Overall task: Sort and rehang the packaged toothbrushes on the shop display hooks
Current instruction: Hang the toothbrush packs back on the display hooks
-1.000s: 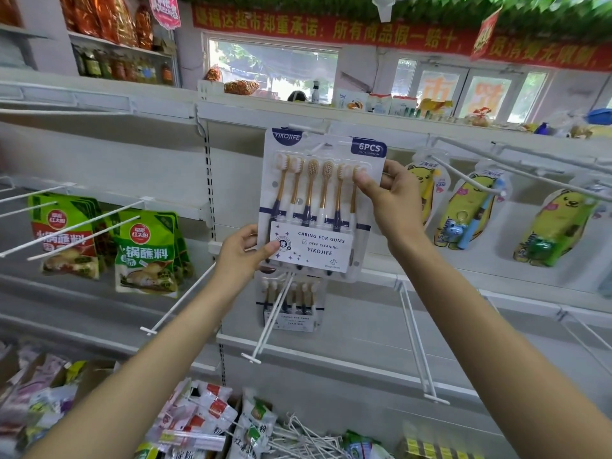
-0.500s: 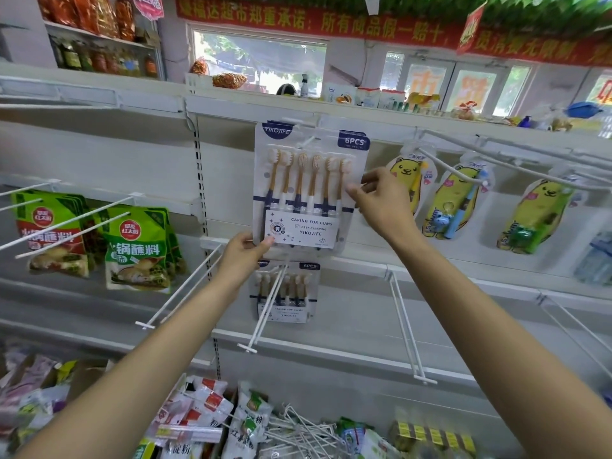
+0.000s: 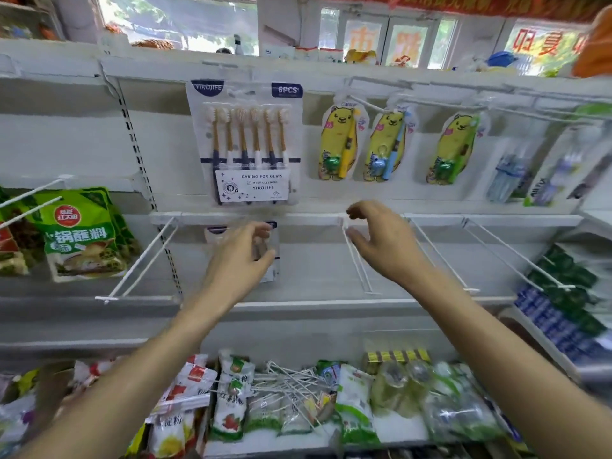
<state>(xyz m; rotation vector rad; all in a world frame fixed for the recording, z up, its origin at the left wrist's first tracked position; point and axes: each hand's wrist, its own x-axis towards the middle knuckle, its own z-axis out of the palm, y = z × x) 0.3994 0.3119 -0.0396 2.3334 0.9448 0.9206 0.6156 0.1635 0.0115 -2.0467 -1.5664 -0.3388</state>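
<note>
Now, with both hands spread and empty, pinch the light, stiff, slippery lower toothbrush pack (image 3: 270, 256) behind your left hand (image 3: 238, 260) by its top card edge; your right hand (image 3: 381, 240) hovers beside the bare hook (image 3: 359, 263).

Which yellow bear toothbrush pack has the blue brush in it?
The middle bear pack of the three on the top rail. Its brush is light blue; the left bear pack holds a yellow one and the right bear pack a green one.

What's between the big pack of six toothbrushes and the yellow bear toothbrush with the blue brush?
In the head view, another yellow bear pack hangs between the six-pack and the blue-brush bear pack.
</note>
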